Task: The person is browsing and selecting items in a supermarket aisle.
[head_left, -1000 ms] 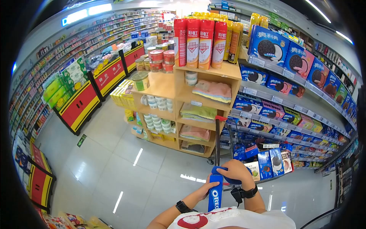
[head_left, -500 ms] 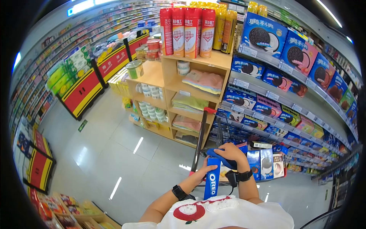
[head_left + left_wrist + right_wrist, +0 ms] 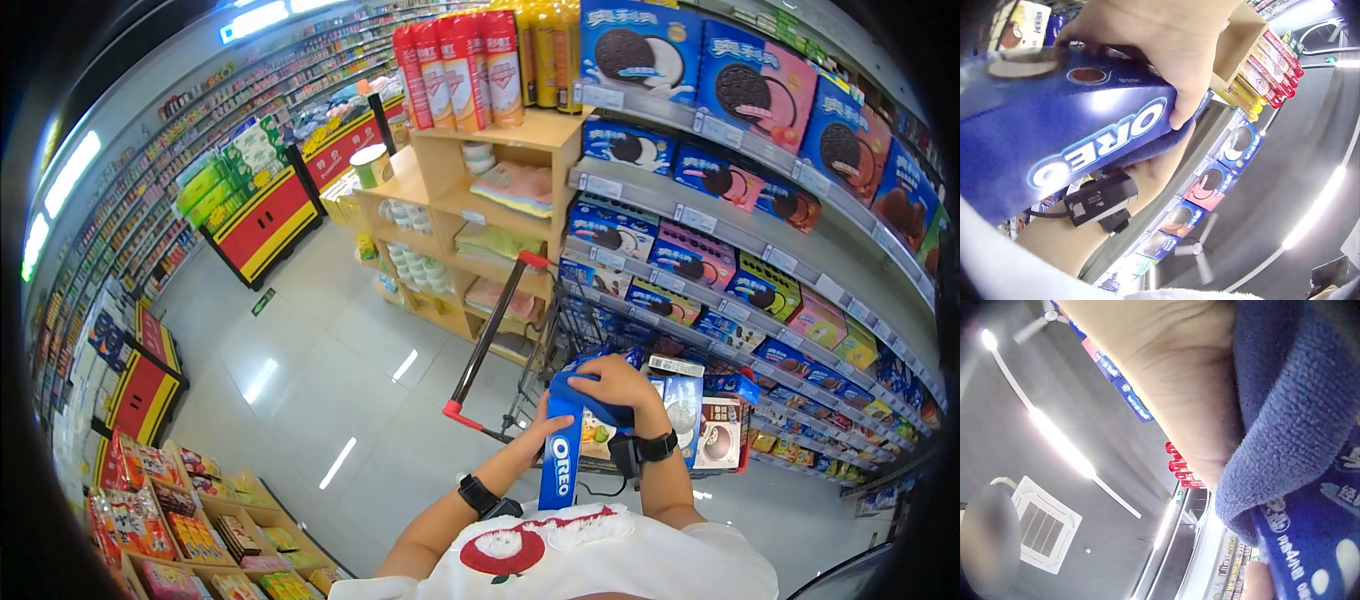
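Observation:
A blue Oreo box (image 3: 562, 462) stands upright in front of the white shirt, its lettered narrow side towards me in the head view. My left hand (image 3: 534, 442) grips the box from its left side; the thumb (image 3: 1186, 103) lies over the box edge in the left wrist view. Over the upper end of the box is a dark blue towelling cloth (image 3: 1297, 431). My right hand (image 3: 618, 386) holds this cloth against the box, with the palm side facing down. In the right wrist view the cloth folds over the box's printed face.
Just ahead stands a shopping cart with a red-ended handle (image 3: 488, 335), holding several boxes (image 3: 718, 432). Shelves of Oreo boxes (image 3: 695, 270) line the right. A wooden shelf unit (image 3: 440, 165) bears red spray cans (image 3: 460, 75). Snack bins (image 3: 200, 530) stand at lower left.
The view has turned right, and the cart handle shows nearer and further left. Both hands keep hold of the box and cloth; the right hand's fingers have shifted a little over the cloth.

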`<control>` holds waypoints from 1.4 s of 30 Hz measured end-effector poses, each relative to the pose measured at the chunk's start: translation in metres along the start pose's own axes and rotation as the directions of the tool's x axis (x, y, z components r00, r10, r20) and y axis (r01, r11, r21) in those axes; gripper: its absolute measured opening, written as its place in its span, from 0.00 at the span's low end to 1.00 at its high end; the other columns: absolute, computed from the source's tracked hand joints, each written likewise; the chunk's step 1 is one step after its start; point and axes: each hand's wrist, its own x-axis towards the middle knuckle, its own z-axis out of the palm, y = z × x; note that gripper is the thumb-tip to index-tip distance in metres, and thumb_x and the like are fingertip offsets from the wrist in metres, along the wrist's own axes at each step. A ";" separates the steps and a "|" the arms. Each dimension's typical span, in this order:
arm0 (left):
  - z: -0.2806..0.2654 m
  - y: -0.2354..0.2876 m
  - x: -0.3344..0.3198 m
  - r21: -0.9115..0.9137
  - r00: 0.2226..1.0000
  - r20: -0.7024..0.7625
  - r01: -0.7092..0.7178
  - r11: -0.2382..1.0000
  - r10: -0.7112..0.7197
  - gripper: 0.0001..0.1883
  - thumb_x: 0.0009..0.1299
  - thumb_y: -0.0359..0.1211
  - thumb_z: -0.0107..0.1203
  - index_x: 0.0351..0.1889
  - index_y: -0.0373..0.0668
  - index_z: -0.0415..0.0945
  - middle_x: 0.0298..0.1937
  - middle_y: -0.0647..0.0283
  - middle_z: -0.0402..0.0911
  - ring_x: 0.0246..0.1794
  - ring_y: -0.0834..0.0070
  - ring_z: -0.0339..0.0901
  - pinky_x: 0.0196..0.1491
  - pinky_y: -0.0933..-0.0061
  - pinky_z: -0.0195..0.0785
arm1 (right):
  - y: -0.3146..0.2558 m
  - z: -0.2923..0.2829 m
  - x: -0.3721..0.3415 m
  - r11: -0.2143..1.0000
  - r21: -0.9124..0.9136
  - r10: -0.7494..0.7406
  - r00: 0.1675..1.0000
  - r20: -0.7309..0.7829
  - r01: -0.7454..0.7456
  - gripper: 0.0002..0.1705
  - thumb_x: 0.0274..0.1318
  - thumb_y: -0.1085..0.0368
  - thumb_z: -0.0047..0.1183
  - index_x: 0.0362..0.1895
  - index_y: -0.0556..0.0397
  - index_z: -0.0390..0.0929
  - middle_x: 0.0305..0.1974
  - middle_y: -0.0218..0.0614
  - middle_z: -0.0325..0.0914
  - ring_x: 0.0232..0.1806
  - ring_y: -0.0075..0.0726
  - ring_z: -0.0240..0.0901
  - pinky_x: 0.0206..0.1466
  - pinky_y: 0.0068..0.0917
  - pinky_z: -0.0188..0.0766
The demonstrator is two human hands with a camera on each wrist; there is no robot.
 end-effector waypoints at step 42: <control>0.199 0.179 -0.255 0.129 0.455 0.659 -0.853 0.505 0.599 0.34 0.59 0.60 0.47 0.46 0.37 0.70 0.45 0.56 0.69 0.49 0.65 0.64 0.52 0.64 0.57 | 0.015 0.046 -0.026 0.497 0.844 0.071 0.979 0.189 -0.199 0.17 0.57 0.61 0.44 0.46 0.60 0.72 0.35 0.35 0.77 0.31 0.25 0.74 0.33 0.19 0.72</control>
